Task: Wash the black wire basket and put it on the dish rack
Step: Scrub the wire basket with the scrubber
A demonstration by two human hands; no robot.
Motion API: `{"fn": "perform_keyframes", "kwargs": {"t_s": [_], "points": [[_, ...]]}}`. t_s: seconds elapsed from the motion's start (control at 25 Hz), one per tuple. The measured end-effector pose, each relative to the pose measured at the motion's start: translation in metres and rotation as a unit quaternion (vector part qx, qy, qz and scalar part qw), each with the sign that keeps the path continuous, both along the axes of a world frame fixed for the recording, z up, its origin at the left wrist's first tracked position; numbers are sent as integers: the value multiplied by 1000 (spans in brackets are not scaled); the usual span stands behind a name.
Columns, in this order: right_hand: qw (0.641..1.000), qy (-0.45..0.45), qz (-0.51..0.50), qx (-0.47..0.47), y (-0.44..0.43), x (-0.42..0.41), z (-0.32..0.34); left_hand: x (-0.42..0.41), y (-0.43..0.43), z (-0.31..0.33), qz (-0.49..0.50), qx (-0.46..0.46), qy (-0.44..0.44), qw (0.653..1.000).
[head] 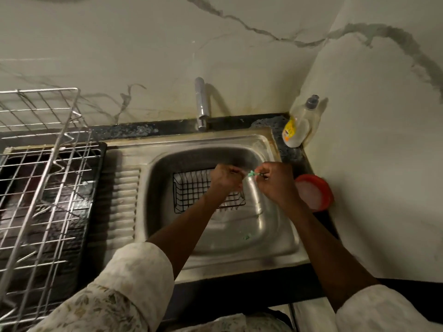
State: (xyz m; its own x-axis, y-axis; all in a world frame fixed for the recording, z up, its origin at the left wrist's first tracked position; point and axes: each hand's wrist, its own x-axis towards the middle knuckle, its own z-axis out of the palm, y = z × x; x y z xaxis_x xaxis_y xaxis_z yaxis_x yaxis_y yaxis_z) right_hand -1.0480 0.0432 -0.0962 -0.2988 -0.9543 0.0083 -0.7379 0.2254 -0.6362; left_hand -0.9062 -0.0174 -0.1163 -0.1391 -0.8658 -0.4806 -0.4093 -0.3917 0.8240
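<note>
Marble-walled kitchen corner: the black wire basket sits in the steel sink, dish rack at left. Left hand and right hand, both pinched, stretch something small and green above it. Light, stiff, likely slippery when wet; its rim offers the surest hold.
</note>
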Motion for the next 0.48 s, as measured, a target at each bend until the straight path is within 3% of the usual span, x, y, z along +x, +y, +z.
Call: {"fn": "perform_keyframes", "kwargs": {"t_s": [0.36,0.48], "points": [[987,-140,-66,48,-54,119,-93,150,-33,-66,110,-82,-180,974],[980,-169,-104,8,-76,141,-136,163,-42,-98,94,-118,-205,967]]}}
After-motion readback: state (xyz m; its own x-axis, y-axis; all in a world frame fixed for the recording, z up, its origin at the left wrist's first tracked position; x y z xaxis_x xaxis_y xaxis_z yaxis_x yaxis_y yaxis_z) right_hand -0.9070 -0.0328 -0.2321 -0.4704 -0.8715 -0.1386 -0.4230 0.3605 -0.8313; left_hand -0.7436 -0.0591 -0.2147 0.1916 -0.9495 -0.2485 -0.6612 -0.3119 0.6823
